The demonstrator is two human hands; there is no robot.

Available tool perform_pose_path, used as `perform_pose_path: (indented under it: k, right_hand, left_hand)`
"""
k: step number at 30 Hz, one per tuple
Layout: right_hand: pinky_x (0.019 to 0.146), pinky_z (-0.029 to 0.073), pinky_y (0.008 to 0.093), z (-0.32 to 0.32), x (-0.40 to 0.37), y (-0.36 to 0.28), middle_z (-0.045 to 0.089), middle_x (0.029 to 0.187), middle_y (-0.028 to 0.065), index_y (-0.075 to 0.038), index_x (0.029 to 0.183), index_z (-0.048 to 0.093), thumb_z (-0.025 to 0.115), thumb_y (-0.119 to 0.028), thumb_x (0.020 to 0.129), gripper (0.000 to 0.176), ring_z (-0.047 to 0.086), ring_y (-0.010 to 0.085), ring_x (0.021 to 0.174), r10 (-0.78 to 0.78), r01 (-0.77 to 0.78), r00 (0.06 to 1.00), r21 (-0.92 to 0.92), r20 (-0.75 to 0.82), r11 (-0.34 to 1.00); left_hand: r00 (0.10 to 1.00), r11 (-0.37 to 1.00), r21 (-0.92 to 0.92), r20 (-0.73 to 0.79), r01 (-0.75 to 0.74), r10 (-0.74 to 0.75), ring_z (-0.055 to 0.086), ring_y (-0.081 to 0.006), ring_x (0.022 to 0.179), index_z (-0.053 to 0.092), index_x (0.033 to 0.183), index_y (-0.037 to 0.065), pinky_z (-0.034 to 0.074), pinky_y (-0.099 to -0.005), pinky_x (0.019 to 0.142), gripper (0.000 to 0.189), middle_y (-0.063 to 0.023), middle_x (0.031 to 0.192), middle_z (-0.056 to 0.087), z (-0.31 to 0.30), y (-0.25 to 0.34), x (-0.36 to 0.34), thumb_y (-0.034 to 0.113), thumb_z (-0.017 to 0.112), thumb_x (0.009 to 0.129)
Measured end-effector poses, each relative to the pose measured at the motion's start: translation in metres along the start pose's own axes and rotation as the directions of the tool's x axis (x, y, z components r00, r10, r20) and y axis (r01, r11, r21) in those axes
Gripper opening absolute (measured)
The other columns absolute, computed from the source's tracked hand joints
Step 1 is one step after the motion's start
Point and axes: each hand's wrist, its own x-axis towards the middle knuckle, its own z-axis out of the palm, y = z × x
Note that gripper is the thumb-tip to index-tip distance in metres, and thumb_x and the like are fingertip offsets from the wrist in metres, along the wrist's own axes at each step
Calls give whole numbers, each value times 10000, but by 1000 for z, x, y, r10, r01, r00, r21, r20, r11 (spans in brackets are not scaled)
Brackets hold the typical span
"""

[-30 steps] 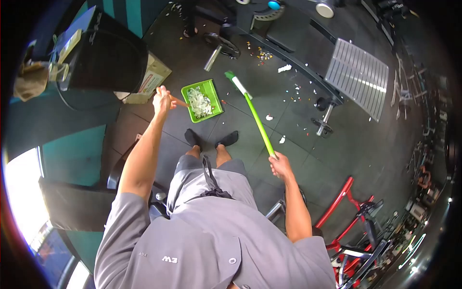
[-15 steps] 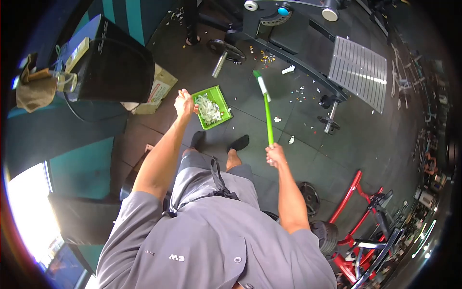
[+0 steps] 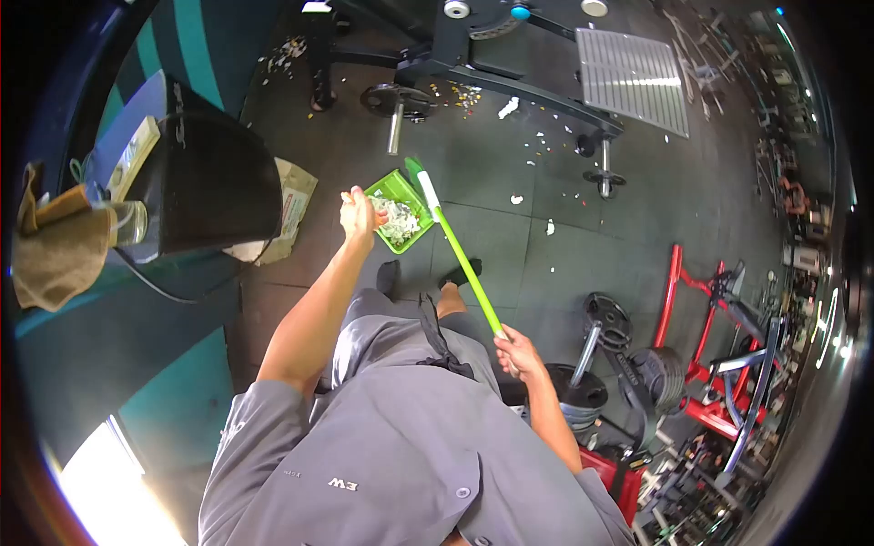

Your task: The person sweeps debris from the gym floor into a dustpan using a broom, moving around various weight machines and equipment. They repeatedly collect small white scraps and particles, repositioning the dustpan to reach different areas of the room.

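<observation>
My right hand (image 3: pixel 519 353) is closed round the lower end of a long green broom handle (image 3: pixel 466 266). The broom's green and white head (image 3: pixel 422 182) lies at the right edge of a green dustpan (image 3: pixel 421 238). White scraps (image 3: pixel 399 224) are heaped inside the pan. At the pan's left side is my left hand (image 3: pixel 359 217), its fingers bent; whether it holds the pan's handle is hidden by the hand itself.
White and coloured bits (image 3: pixel 466 98) are scattered near a gym machine, with more scraps (image 3: pixel 516 199) on the dark floor. A black box (image 3: pixel 218 177) stands at left, red gym frames (image 3: pixel 669 296) at right. Another person's leg (image 3: pixel 319 59) shows at the top.
The broom head has moved left, from the open floor to the pan's edge. My right hand has shifted slightly down, and the camera view has turned.
</observation>
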Motion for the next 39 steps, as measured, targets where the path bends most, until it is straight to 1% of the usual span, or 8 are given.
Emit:
perform_pose_path:
  k: [7,8,13,16,25,31,34,39]
  right_hand:
    - [390,402,252,-21,-42,42,503,634,-4,-172,1388,365,602,-181,877,564,456,89,449,9,17,988,166,-153,986]
    - [388,405,261,-15,-41,44,486,625,0,-129,1241,470,589,-136,870,389,456,95,448,0,39,982,209,-186,977]
    - [380,418,282,31,42,76,454,613,4,-101,896,428,557,-50,829,154,463,109,463,-43,103,972,253,-232,962]
    - [384,439,274,64,77,83,472,634,16,-86,941,450,565,-54,810,177,482,113,476,-31,89,984,339,-175,937]
    - [389,383,245,91,4,79,501,631,-1,-97,878,518,586,-100,838,79,475,89,474,-171,80,980,597,98,798]
    - [399,371,239,62,-105,85,505,656,3,-88,887,494,599,-128,847,120,466,86,480,-142,157,987,569,-71,807]
    - [403,381,231,54,-104,97,498,657,-6,-92,924,487,599,-127,849,139,470,75,485,-124,196,980,632,-156,750]
    - [401,399,236,37,-90,79,485,643,-12,-95,900,477,581,-100,835,123,460,72,476,-70,278,939,623,-337,732]
  left_hand:
    - [975,997,71,221,6,-21,564,-177,529,432,984,33,525,-325,451,397,-105,764,524,-36,20,-6,428,408,954]
    - [966,989,147,257,-28,-11,569,-175,522,436,976,37,523,-320,444,397,-104,747,533,-37,22,-6,432,408,954]
    - [935,929,336,354,-154,27,571,-171,490,450,948,55,512,-305,421,386,-99,706,550,-35,8,-1,439,407,954]
    - [937,910,375,347,-179,41,573,-178,489,452,945,62,510,-304,425,380,-99,708,551,-27,7,-2,439,410,952]
    - [897,981,189,439,-32,-56,571,-223,596,472,990,54,485,-332,486,423,-103,804,523,-53,26,25,471,463,922]
    - [936,994,-105,352,28,11,563,-224,621,487,909,139,480,-336,494,292,-63,841,569,-154,70,-23,425,543,897]
    - [880,985,-134,474,111,-35,561,-230,683,499,950,140,487,-350,559,337,-61,884,568,-200,59,-6,463,560,878]
    - [921,947,-274,387,168,-52,541,-240,685,471,962,67,453,-329,592,428,-110,846,537,-143,-6,12,481,544,879]
